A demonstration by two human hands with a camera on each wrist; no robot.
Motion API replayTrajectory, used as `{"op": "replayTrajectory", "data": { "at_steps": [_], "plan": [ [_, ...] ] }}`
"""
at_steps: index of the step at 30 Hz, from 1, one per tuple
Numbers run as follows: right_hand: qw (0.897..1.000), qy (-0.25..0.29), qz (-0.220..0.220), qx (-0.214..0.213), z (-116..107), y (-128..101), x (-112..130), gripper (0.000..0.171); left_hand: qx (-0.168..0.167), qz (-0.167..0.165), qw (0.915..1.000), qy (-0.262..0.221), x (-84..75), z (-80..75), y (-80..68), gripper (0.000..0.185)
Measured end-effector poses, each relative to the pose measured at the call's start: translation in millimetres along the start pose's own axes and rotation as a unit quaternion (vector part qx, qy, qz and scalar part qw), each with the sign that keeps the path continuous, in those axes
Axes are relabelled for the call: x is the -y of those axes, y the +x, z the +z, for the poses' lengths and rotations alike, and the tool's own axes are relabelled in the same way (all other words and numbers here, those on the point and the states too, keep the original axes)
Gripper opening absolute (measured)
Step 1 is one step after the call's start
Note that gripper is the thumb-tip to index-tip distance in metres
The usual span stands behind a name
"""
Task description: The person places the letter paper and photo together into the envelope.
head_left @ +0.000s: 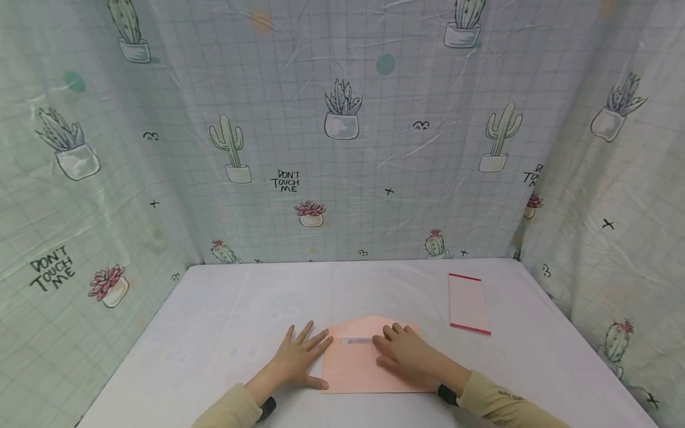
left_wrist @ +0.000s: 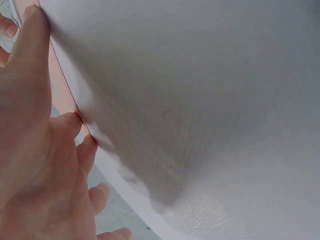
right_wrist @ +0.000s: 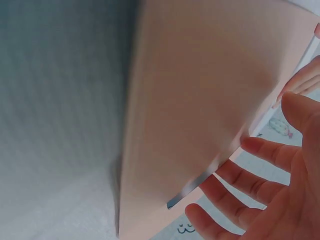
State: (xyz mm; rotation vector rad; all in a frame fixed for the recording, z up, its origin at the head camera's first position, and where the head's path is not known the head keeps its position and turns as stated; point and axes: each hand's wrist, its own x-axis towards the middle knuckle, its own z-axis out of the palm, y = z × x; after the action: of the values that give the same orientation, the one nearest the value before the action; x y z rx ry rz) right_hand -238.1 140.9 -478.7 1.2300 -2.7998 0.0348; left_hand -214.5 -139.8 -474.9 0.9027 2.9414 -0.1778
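My left hand (head_left: pixel 299 359) lies flat, fingers spread, pinning the pink envelope (head_left: pixel 369 365) low in the frame, while my right hand (head_left: pixel 407 351), fingers together, presses its flap.

Left hand (head_left: pixel 299 356) and right hand (head_left: pixel 404 351) flat on pink envelope (head_left: pixel 369 362), white desk (head_left: pixel 214 333); striped notepad (head_left: pixel 468 303) lies apart.

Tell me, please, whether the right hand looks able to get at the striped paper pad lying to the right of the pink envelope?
Probably yes. The right hand rests flat on the pink envelope, and only bare table lies between it and the striped pad.
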Motion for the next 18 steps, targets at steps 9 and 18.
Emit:
{"op": "replayTrajectory", "data": {
  "at_steps": [9,18],
  "plan": [
    [1.0,0.006,0.011,0.013,-1,-6,-2,0.04,0.002,0.002,1.0,-0.005,-0.7,-0.3,-0.5,0.092],
    [0.999,0.025,0.033,0.009,-4,-18,-12,0.039,0.002,0.006,1.0,0.004,0.0,-3.8,-0.5,0.091]
  ]
}}
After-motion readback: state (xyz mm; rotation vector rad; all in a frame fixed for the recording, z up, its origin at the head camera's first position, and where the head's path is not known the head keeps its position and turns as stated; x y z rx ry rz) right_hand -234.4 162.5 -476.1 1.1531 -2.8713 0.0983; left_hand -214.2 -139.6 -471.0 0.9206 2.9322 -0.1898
